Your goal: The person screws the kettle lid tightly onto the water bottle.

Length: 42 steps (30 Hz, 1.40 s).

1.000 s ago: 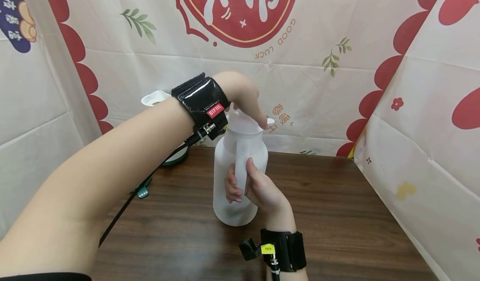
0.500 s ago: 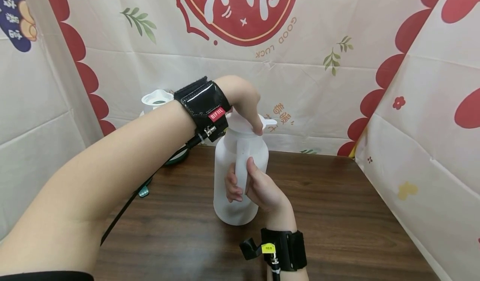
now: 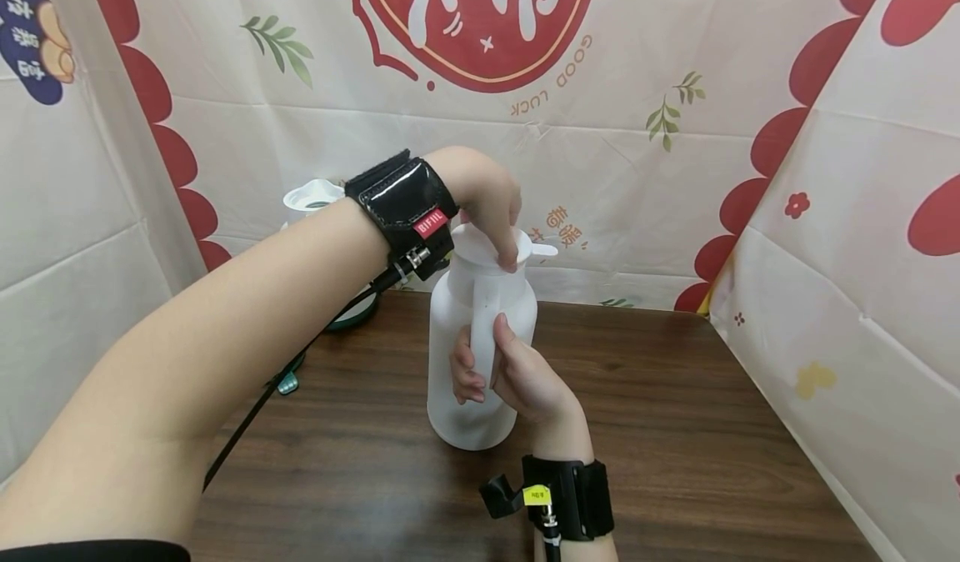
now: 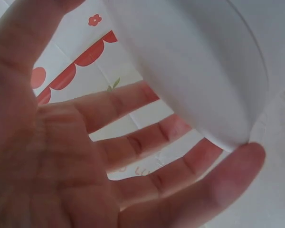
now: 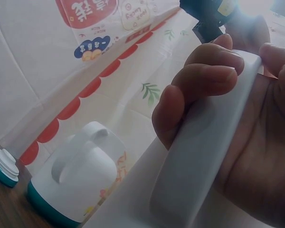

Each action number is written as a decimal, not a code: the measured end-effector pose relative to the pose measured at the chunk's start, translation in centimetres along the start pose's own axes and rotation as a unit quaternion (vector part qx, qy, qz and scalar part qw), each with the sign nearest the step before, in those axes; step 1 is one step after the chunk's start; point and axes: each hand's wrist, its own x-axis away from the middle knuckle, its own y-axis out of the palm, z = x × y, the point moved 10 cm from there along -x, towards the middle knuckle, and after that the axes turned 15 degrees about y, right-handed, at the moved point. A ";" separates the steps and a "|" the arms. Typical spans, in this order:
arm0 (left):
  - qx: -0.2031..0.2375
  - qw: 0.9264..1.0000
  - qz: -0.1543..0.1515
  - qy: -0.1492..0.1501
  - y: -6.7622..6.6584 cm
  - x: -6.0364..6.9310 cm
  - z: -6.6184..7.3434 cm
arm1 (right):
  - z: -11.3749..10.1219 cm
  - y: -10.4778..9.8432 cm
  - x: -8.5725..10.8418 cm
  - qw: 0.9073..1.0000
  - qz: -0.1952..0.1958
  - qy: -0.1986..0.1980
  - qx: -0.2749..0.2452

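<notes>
A tall white jug (image 3: 447,362) stands upright on the wooden table. My right hand (image 3: 525,370) grips its vertical handle (image 3: 483,320), fingers wrapped round one side and thumb on the other; the right wrist view shows that grip close up. From above, my left hand (image 3: 483,195) holds the jug's white lid (image 3: 474,248) by the rim. In the left wrist view its fingertips lie along the edge of the lid (image 4: 194,80), with the palm away from it. A short tab (image 3: 543,250) sticks out to the right at the lid. The wrist hides part of the lid.
Behind my left forearm, a second white pot (image 3: 311,197) is partly hidden; the right wrist view shows this pot (image 5: 85,178) with a teal base. A teal-and-white lid (image 5: 4,164) lies beside it. Printed cloth walls (image 3: 615,162) surround the table.
My left hand's fingertips have shifted left and towards me along the lid's rim, so more of the tab shows on the right. My right hand and the jug have stayed in place.
</notes>
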 end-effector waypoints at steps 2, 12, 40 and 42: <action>0.008 1.000 0.001 0.002 -0.1 0.1 0.0 | 0.0 0.0 0.0 1.000 -0.002 -0.001 0.000; 0.089 0.996 0.006 0.003 0.2 0.1 -0.4 | 0.0 0.0 0.0 1.000 -0.004 -0.006 0.004; 0.071 0.996 -0.029 0.045 0.4 0.0 0.2 | 0.0 0.1 0.0 1.000 -0.005 -0.005 0.001; 0.037 0.998 -0.033 0.044 0.2 0.0 0.6 | -0.1 0.1 0.0 1.000 -0.005 -0.005 0.001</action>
